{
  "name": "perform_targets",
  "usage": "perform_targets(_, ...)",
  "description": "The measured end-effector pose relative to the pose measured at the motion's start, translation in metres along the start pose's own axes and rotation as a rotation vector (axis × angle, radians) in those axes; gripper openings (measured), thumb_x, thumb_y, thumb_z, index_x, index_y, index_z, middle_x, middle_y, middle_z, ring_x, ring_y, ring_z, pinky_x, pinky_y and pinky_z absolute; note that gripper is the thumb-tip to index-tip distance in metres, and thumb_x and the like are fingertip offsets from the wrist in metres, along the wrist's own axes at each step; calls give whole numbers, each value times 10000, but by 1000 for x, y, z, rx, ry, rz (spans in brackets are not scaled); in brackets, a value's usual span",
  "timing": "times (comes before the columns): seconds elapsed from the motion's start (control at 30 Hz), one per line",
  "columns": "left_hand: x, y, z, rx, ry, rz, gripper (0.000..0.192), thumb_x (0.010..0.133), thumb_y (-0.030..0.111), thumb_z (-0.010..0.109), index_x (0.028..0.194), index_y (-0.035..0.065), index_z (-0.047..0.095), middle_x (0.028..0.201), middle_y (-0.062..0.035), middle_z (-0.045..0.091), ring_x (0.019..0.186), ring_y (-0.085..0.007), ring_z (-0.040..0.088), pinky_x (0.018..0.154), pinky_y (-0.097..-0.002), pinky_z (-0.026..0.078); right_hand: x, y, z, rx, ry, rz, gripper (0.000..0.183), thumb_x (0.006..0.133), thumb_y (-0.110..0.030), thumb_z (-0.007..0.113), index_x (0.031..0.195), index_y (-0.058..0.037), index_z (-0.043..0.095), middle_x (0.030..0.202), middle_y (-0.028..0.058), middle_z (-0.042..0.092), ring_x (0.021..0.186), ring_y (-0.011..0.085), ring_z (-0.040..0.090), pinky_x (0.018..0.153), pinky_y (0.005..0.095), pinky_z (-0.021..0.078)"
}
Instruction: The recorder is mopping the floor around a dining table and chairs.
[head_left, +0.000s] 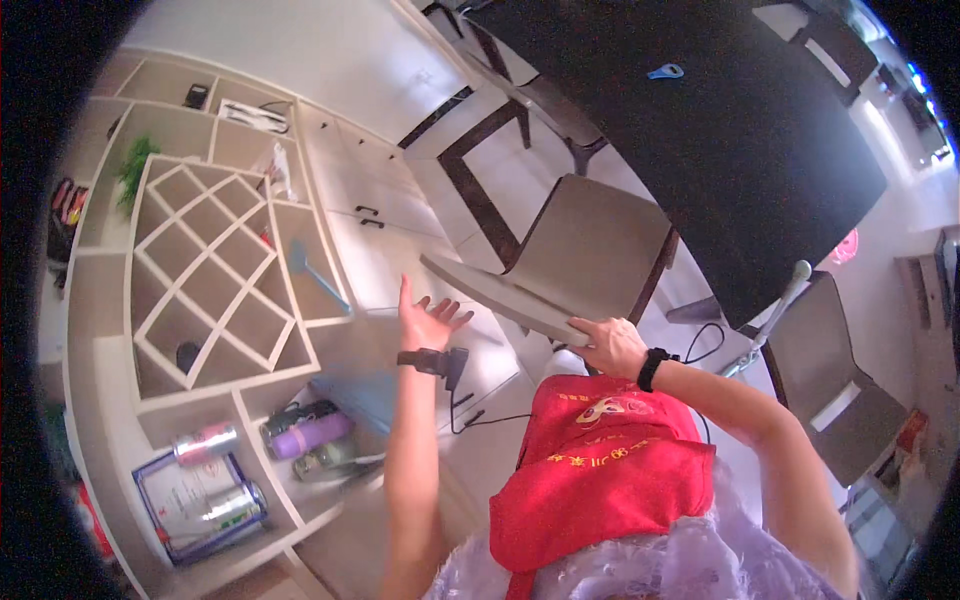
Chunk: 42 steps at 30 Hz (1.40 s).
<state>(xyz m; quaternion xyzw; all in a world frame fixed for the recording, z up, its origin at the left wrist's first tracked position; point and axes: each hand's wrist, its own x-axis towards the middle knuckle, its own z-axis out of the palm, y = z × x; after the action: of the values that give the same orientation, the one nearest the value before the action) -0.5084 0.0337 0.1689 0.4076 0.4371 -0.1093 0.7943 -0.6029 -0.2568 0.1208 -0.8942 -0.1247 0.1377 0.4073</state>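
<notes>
My right hand rests on the near end of the top edge of a grey-brown chair backrest, with its fingers closed over the edge. The chair's seat lies beyond the backrest, beside a dark table. My left hand is to the left of the backrest, apart from it, palm up and fingers spread, with nothing in it. Each wrist wears a black strap. A red apron with yellow writing and a cartoon print covers my front.
To the left stands a cream shelf unit with a diamond lattice, holding a purple bottle, cans and a framed document. A blue object lies on the table. Right are another chair and a white pole; cables hang nearby.
</notes>
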Motion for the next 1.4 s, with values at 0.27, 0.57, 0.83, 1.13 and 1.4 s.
perform_targets(0.27,53,-1,32,313,-248,-355,396,765,386,558,1009,80,494,971,-83,551,895,-231,514,754,-370,422,-7,-7,-19,37,14,182,376,630,-209,641,988,-103,592,839,160,602,757,302,584,651,356,474)
perform_targets(0.57,50,-6,75,354,-377,-696,224,745,128,502,934,13,476,957,-113,510,872,-241,523,732,-398,482,-25,-5,-31,210,80,364,305,698,-136,619,987,-46,587,919,160,598,845,272,593,721,315,472)
perform_targets(0.83,53,-41,93,449,-386,-756,176,776,126,485,891,8,427,962,-160,469,918,-306,491,833,-453,436,-41,4,-43,295,178,547,337,631,59,573,954,-37,588,887,127,609,816,239,600,720,293,459)
perform_targets(1.13,53,-38,107,408,-377,-881,173,745,80,454,900,8,429,961,-146,457,956,-284,467,882,-448,405,-56,21,-43,225,220,596,273,694,-59,581,966,-83,587,865,137,611,820,266,598,695,322,467)
perform_targets(1.4,43,-31,151,450,-370,-833,382,782,86,400,1096,-117,320,1148,-233,368,1058,-357,402,927,-484,365,-49,-6,-84,293,467,443,344,639,-56,647,973,-69,566,896,127,605,823,288,581,703,342,467)
